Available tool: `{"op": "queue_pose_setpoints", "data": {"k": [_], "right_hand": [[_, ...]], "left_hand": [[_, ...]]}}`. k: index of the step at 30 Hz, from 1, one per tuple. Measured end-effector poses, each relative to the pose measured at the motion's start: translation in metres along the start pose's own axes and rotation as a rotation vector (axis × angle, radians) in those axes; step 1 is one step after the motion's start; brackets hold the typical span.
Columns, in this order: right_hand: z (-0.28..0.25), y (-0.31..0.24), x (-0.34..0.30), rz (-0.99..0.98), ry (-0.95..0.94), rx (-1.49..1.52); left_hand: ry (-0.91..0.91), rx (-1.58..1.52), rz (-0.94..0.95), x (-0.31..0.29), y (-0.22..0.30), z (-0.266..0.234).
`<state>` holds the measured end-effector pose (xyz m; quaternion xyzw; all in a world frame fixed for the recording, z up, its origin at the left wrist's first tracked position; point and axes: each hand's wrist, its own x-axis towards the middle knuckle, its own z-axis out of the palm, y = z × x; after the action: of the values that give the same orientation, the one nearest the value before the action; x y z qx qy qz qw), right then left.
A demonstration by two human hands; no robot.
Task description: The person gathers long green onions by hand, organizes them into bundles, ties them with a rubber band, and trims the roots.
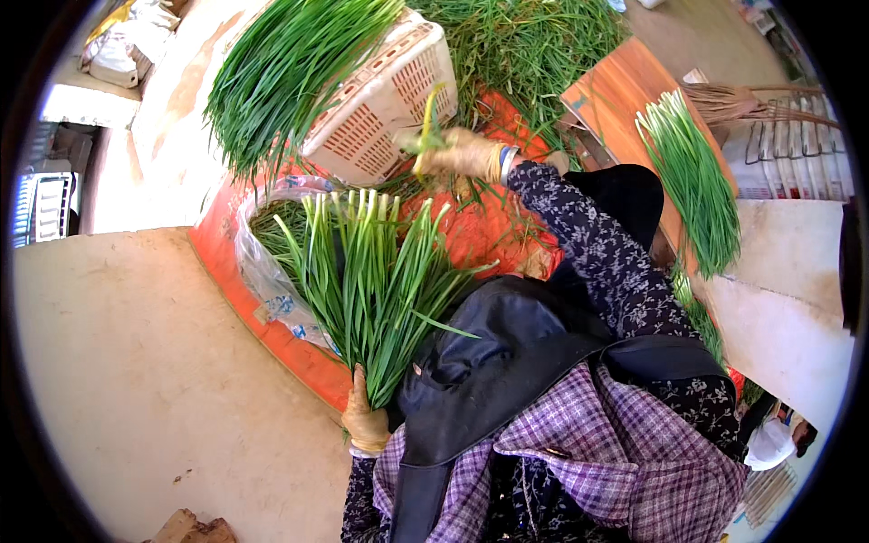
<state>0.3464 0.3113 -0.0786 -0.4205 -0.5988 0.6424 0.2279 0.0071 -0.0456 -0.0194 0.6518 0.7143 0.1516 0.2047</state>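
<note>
My left hand [364, 423], in a tan glove, grips a bunch of garlic chives [376, 281] low on its leafy end. The pale cut stalks point up and away from me, fanned out. My right hand [460, 154], also gloved and smeared by motion, is beyond the bunch, in front of the white basket. Yellowed chive leaves [429, 118] stick out from its fingers. A clear plastic bag [262, 258] with green leaves in it lies under and left of the bunch. Across my lap is a black apron [480, 335].
More chives [290, 81] lie over a white slotted basket [385, 104]. A loose heap of leaves [543, 45] covers the far floor beside an orange sheet [471, 222]. On the right, a wooden board [625, 86] bears another chive bunch [692, 185], near a broom [729, 104].
</note>
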Motion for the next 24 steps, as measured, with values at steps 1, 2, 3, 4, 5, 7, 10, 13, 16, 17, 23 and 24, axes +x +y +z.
{"op": "queue_pose_setpoints", "data": {"k": [1,2,3,4,5,7,10,13,16,17,23,24], "right_hand": [[0.008,-0.011,-0.007,-0.026,-0.127,-0.319],[0.014,-0.023,-0.019,-0.084,-0.236,-0.600],[0.028,-0.024,-0.016,-0.116,-0.317,-0.861],[0.039,-0.020,-0.014,-0.169,-0.345,-0.893],[0.050,-0.007,-0.012,-0.224,-0.379,-0.922],[0.059,0.009,-0.016,-0.273,-0.255,-0.774],[0.055,0.018,-0.015,-0.194,-0.090,-0.604],[0.037,0.026,-0.007,-0.149,0.126,-0.094],[0.024,0.055,-0.015,-0.079,0.493,0.241],[0.001,0.089,-0.011,-0.125,0.641,0.673],[-0.021,0.041,-0.071,0.227,0.173,0.375],[-0.013,0.090,-0.058,0.227,-0.014,0.337]], "left_hand": [[-0.013,-0.003,-0.025,0.000,-0.002,0.001],[-0.025,-0.010,-0.042,0.002,-0.001,0.002],[-0.037,-0.016,-0.061,0.003,-0.001,0.003],[-0.062,-0.113,-0.160,0.003,0.001,0.004],[-0.057,-0.112,-0.146,0.004,0.001,0.004],[-0.049,-0.107,-0.121,0.008,0.003,0.001],[-0.116,-0.111,-0.208,0.013,0.010,-0.003],[-0.050,-0.309,-0.221,0.006,-0.004,0.009],[-0.044,-0.488,-0.245,0.008,-0.008,0.016],[-0.054,-0.565,-0.235,0.016,-0.002,0.020],[0.005,-0.715,-0.261,0.005,-0.022,0.023],[0.001,-0.791,-0.274,0.009,-0.019,0.024]]}}
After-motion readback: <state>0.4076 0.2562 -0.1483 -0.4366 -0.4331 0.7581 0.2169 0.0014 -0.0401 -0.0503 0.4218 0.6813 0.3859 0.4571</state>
